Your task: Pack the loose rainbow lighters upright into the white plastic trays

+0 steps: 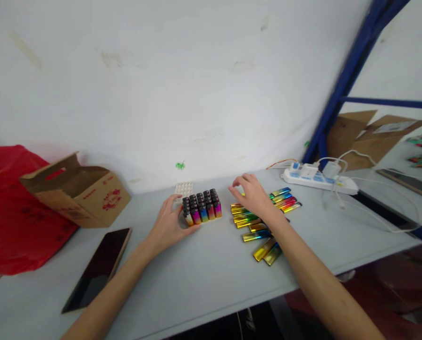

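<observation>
Several colourful lighters with black tops (203,207) stand upright in tight rows near the middle of the table. My left hand (169,220) is at their left side, thumb and fingers spread apart around the left end of the block. More lighters with shiny gold, blue and red bodies (264,248) lie flat in a loose pile to the right. Over the upper left of that pile is my right hand (252,192), its fingers curled; whether anything is between them is hidden. Behind the upright lighters a white tray with small round cells (184,189) shows in part.
A cardboard box (97,198) and a red bag (16,212) are at the left, with a tablet (97,269) nearer me. A power strip (319,182) with cables lies at the right, beside a blue metal frame (333,108). The wall (211,94) borders the table's back.
</observation>
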Action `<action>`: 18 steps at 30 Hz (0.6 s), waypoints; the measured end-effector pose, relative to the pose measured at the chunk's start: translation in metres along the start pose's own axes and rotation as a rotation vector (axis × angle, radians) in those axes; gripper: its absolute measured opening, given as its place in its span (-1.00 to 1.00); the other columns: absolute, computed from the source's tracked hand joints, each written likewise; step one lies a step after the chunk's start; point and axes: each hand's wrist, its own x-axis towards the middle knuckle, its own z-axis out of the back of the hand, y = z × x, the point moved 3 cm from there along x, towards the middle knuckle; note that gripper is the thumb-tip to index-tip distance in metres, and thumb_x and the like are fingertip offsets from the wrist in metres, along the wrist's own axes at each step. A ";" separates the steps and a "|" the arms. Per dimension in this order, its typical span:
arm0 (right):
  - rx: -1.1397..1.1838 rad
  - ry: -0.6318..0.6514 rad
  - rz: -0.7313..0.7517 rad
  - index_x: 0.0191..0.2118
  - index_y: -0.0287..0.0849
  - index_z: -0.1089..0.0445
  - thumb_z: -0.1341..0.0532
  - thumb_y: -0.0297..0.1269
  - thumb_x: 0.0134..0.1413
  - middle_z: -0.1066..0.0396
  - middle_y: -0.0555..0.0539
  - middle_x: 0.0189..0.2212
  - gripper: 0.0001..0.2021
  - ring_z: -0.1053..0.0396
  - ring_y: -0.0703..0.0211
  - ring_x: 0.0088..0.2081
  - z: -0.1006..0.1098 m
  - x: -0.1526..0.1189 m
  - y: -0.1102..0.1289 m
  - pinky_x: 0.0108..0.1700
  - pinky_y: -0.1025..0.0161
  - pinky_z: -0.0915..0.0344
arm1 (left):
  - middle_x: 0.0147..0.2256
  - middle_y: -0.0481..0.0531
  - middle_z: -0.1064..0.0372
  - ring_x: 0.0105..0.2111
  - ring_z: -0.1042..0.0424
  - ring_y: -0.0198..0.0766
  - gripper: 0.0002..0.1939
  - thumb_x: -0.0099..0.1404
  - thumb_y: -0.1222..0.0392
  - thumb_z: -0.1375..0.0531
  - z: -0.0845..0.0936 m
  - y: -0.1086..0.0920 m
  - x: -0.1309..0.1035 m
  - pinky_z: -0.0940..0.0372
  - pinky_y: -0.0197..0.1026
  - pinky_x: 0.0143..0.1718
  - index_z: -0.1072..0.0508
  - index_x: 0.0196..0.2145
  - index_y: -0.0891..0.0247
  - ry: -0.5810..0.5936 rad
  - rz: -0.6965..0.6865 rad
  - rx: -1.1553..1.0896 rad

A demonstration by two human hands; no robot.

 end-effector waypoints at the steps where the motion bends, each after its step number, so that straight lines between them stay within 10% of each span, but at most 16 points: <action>1: -0.047 0.029 -0.022 0.25 -0.15 -0.74 -0.38 -0.15 0.77 -0.67 -0.43 0.32 -0.75 -0.55 -0.36 0.40 -0.004 0.000 -0.002 0.48 -0.15 -0.45 | 0.60 0.41 -0.38 0.64 -0.35 0.56 -0.17 0.37 -0.45 -0.62 -0.003 0.001 0.005 -0.33 0.50 0.74 -0.68 0.33 0.16 0.006 -0.006 0.008; 7: -0.169 0.414 -0.111 0.42 -0.13 -0.71 -0.37 -0.07 0.81 -0.61 -0.44 0.45 -0.64 -0.57 -0.36 0.48 -0.021 -0.007 -0.007 0.55 -0.20 -0.44 | 0.56 0.51 -0.48 0.65 -0.38 0.54 -0.10 0.38 -0.49 -0.59 -0.015 0.002 0.054 -0.27 0.41 0.76 -0.70 0.37 0.24 0.069 0.000 0.061; 13: -0.150 0.445 -0.088 0.39 -0.16 -0.71 -0.35 -0.12 0.81 -0.66 -0.41 0.42 -0.66 -0.62 -0.29 0.47 -0.015 -0.004 -0.004 0.55 -0.11 -0.43 | 0.53 0.58 -0.52 0.65 -0.39 0.57 -0.03 0.37 -0.54 -0.55 -0.024 0.004 0.101 -0.26 0.42 0.73 -0.67 0.38 0.32 0.150 0.036 0.121; 18: -0.142 0.394 -0.112 0.58 -0.17 -0.60 -0.16 -0.34 0.84 -0.60 -0.41 0.56 -0.54 -0.54 -0.27 0.59 -0.010 -0.003 -0.010 0.65 -0.16 -0.36 | 0.72 0.66 -0.26 0.75 -0.22 0.66 0.23 0.39 -0.61 -0.51 -0.027 0.016 0.083 -0.21 0.53 0.74 -0.44 0.66 0.33 0.103 0.157 0.157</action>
